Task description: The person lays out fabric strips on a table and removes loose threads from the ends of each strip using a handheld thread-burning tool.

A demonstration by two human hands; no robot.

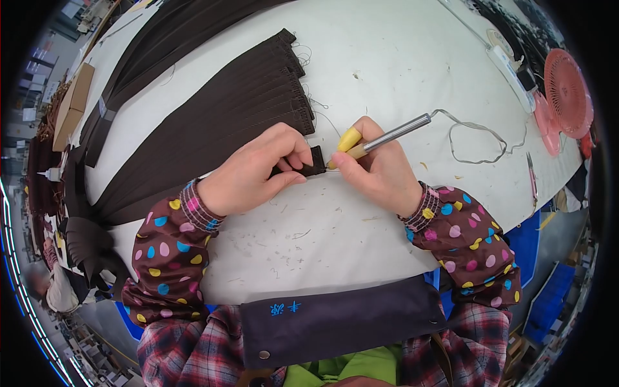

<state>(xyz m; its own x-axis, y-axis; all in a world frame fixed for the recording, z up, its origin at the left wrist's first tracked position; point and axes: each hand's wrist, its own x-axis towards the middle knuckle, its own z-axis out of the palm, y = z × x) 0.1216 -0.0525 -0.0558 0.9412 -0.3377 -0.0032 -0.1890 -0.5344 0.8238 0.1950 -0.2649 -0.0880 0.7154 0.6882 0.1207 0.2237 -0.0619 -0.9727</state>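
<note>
My left hand (261,169) pinches the end of a dark brown fabric strip (316,161) near the middle of the table. My right hand (380,164) is closed around a metal pen-like tool (396,133) with a wire at its rear. The tool's tip meets the strip's end, close to my left fingertips. A yellow cover (349,138) sits on a finger of my right hand. Several more dark strips (213,109) lie fanned out behind my left hand, with loose threads at their ends.
On the white table (387,77) are a dark fabric bundle (155,45) at the upper left, a power strip (512,74), a pink fan (567,93) and small scissors (532,177) at the right. A cardboard box (73,106) stands at the left edge.
</note>
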